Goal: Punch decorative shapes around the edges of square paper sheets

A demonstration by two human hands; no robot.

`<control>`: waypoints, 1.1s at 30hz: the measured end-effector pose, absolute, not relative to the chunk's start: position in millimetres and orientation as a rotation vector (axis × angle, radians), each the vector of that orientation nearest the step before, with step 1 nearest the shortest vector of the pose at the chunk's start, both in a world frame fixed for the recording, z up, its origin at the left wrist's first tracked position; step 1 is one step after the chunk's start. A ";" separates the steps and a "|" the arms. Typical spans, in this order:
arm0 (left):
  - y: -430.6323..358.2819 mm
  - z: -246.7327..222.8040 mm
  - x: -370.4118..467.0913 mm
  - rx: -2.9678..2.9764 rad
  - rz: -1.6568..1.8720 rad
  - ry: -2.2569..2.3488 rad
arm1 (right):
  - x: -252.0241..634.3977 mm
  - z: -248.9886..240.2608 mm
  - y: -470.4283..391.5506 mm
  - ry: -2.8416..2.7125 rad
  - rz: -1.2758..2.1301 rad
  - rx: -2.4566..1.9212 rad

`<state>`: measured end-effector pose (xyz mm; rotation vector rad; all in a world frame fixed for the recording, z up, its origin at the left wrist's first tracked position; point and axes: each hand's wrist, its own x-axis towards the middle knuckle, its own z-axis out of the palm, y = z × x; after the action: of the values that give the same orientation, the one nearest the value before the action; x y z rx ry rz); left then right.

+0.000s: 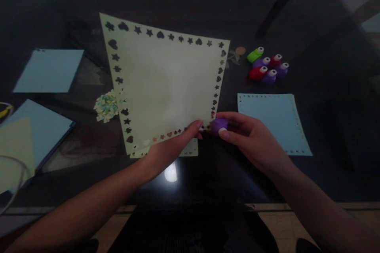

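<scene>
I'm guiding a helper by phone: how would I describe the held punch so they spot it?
On the dark table, find the big pale green sheet in the left hand. At its lower right corner, the right hand holds a small purple punch with a white part. Other purple punches sit clustered farther off; only this one is held.

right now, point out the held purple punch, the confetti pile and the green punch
Held purple punch (217, 125): head view, middle of its body
Confetti pile (106, 106): head view, its middle
Green punch (253, 55): head view, its body
</scene>
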<state>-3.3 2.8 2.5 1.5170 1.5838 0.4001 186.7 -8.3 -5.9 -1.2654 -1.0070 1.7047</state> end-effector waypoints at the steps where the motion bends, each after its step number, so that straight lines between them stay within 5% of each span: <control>1: 3.3 3.3 -3.3 1.542 0.414 1.595 | 187.1 -5.4 -8.1 -1.002 1.710 -1.264; 23: 6.3 3.4 -9.2 1.515 0.385 1.569 | 196.2 1.4 -3.2 -0.916 1.652 -1.142; 33: 9.5 8.0 -8.8 1.486 0.354 1.621 | 220.2 16.4 -1.9 -1.478 1.704 -1.213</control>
<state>-8.8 9.5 8.0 1.4858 1.6211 0.3537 220.2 -1.9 16.4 -1.2132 -1.4777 1.7039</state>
